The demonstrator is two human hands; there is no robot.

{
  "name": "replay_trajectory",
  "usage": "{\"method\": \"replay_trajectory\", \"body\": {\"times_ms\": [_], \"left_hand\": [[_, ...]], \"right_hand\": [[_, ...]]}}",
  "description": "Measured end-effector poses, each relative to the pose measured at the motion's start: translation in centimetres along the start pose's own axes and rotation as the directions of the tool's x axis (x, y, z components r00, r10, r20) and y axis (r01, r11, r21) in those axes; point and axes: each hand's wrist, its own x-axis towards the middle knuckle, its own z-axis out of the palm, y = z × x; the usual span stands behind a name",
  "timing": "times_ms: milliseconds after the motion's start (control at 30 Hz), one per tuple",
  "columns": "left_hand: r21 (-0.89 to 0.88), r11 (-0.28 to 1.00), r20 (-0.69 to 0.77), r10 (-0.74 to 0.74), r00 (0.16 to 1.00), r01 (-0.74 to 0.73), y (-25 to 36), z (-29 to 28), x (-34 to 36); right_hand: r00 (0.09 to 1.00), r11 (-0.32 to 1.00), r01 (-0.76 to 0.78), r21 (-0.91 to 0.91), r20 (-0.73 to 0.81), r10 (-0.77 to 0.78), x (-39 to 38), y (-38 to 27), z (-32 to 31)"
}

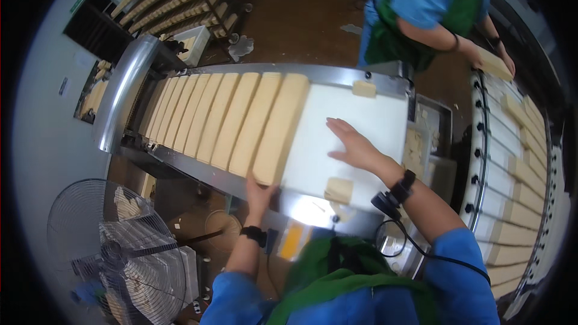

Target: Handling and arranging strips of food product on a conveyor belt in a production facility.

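Observation:
A row of long beige stacks [232, 117] with fine layered edges lies side by side across the conveyor. My left hand [260, 195] is at the near end of the rightmost long beige stack [282, 126], its fingers and thumb closed around that end. Over the white belt [313, 168], to the right of this stack, my right hand [359, 149] reaches in with fingers outstretched and nothing in it. Two small beige pieces lie by the belt's sides: one piece [363, 88] at the far edge, another piece [338, 190] near me.
A curved metal cover [123, 93] spans the conveyor's left end. A fan [114, 253] stands lower left; a loaded rack [180, 0] is behind. At right, a co-worker [430, 18] handles a beige block [495, 63] at a second conveyor [490, 174]. Trays [442, 126] sit between.

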Motion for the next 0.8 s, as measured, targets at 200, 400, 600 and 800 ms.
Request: {"method": "replay_trajectory", "body": {"times_ms": [200,400,600,800], "left_hand": [[0.283,0.957,0.127,0.031,0.991,-0.067,1.8,-0.8,1.2],[0.399,0.915,0.19,-0.025,0.981,-0.054,4.5,-0.2,1.9],[0.44,0.893,0.287,-0.04,0.957,-0.095,5.4,0.4,2.4],[0.381,0.814,0.692,0.064,0.719,-0.439,9.5,2.2,2.7]], "right_hand": [[0.995,0.99,0.052,-0.133,-0.077,-0.062,14.2,4.1,1.9],[0.989,0.943,-0.082,-0.324,-0.141,0.038,22.3,7.9,5.4],[0.953,0.87,-0.304,-0.389,-0.135,0.273,18.1,8.0,2.8],[0.796,0.845,-0.529,-0.079,-0.39,0.462,0.1,13.6,-2.8]]}}
